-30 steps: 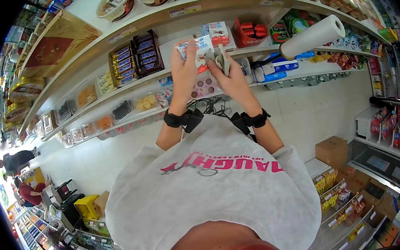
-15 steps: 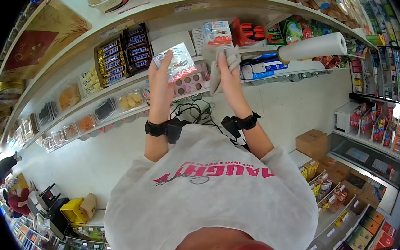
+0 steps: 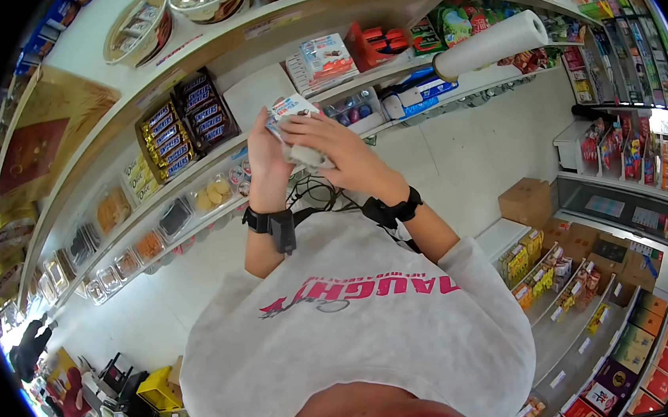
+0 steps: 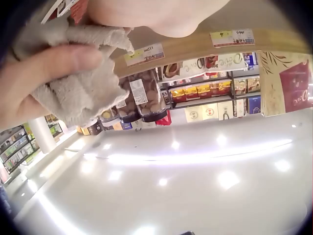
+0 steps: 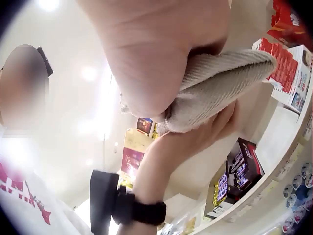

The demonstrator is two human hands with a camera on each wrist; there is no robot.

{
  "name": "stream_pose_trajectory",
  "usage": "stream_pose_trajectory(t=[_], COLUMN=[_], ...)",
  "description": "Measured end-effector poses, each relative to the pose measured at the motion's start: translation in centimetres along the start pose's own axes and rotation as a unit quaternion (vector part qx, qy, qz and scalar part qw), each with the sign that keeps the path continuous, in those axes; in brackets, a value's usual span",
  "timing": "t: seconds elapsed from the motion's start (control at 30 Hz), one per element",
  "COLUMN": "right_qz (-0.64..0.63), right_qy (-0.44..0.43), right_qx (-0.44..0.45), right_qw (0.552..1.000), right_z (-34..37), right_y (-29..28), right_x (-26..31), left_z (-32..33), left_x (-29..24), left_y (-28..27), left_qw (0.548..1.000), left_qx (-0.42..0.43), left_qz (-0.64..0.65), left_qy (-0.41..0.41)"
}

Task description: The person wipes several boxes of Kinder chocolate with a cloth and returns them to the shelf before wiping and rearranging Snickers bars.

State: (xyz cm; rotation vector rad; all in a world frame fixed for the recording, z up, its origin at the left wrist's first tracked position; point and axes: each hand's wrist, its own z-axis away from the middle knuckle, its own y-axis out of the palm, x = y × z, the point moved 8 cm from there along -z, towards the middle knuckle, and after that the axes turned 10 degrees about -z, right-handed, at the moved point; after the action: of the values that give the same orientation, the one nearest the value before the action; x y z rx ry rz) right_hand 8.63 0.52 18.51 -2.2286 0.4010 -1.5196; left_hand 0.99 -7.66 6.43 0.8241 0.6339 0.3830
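In the head view, my left hand (image 3: 269,159) holds a white and red box (image 3: 291,107) from its left side, over the shelf's front. My right hand (image 3: 347,154) lies across the box and grips a grey cloth (image 3: 307,156) against it. Ribbed folds of the cloth (image 5: 210,85) stick out between both hands in the right wrist view. A thumb presses on the cloth (image 4: 80,93) in the left wrist view; much of the box is hidden there.
Behind the hands, similar boxes (image 3: 323,58) are stacked on the shelf beside a red bin (image 3: 376,45). Snickers boxes (image 3: 203,110) stand to the left. A white roll (image 3: 491,46) juts out at the right, and clear food tubs (image 3: 212,191) line the lower shelf.
My right hand has moved left with the cloth and come over the box. The box, shown broad side up beside the cloth earlier, is now tilted and partly covered. The view has turned slightly.
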Motion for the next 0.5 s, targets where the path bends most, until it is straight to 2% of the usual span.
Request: stream_pose_trajectory(t=[0.03,0.07,0.1,0.13,0.17,0.2,0.23,0.27,0.3,0.33,0.4,0.43,0.47,0.5], right_qz=[-0.023,-0.134,-0.242,-0.343,-0.435,-0.523,-0.605,-0.667,-0.655,-0.644,-0.615,-0.595,-0.574,-0.552], right_qy=[-0.005,0.107,0.215,0.319,0.342,0.362,0.377,0.38,0.37,0.358,0.354,0.325,0.298,0.272], right_qx=[-0.019,-0.103,-0.181,-0.251,-0.248,-0.241,-0.232,-0.139,-0.116,-0.097,-0.038,-0.048,-0.058,-0.069], right_qw=[1.0,0.98,0.929,0.847,0.795,0.733,0.662,0.626,0.648,0.668,0.704,0.733,0.76,0.785], right_z=[0.3,0.7,1.8,3.3,3.5,3.6,3.7,4.2,4.1,4.2,5.0,5.6,6.6,7.7], right_y=[-0.7,-2.0,-2.6,-2.7,-2.8,-3.2,-3.6,-3.1,-4.0,-4.9,-7.8,-10.2,-12.4,-14.6], right_x=[-0.5,-3.0,-5.4,-7.6,-7.9,-7.8,-8.0,-9.7,-9.6,-9.3,-8.1,-7.6,-7.2,-6.8], left_z=[-0.6,-1.3,-0.1,2.2,4.0,4.5,4.5,4.2,3.7,4.2,2.7,2.2,1.0,0.5], left_x=[0.1,-0.5,-1.7,-2.8,-3.6,-3.8,-3.0,-1.6,-0.5,0.3,1.3,1.9,2.0,2.0], left_y=[-0.5,-0.8,0.7,3.9,6.1,7.4,9.1,11.9,13.7,16.3,16.7,17.1,16.4,16.0], left_qw=[1.0,0.995,0.987,0.964,0.927,0.878,0.827,0.753,0.669,0.508,0.565,0.595,0.679,0.715], left_qx=[0.0,0.053,0.007,-0.041,-0.09,-0.101,-0.082,-0.064,-0.041,-0.001,0.006,0.008,-0.002,-0.014], left_qz=[0.01,0.029,-0.044,-0.117,-0.189,-0.292,-0.412,-0.533,-0.639,-0.687,-0.681,-0.676,-0.635,-0.608], left_qy=[0.021,0.077,0.156,0.235,0.31,0.366,0.375,0.381,0.377,0.52,0.466,0.435,0.369,0.346])
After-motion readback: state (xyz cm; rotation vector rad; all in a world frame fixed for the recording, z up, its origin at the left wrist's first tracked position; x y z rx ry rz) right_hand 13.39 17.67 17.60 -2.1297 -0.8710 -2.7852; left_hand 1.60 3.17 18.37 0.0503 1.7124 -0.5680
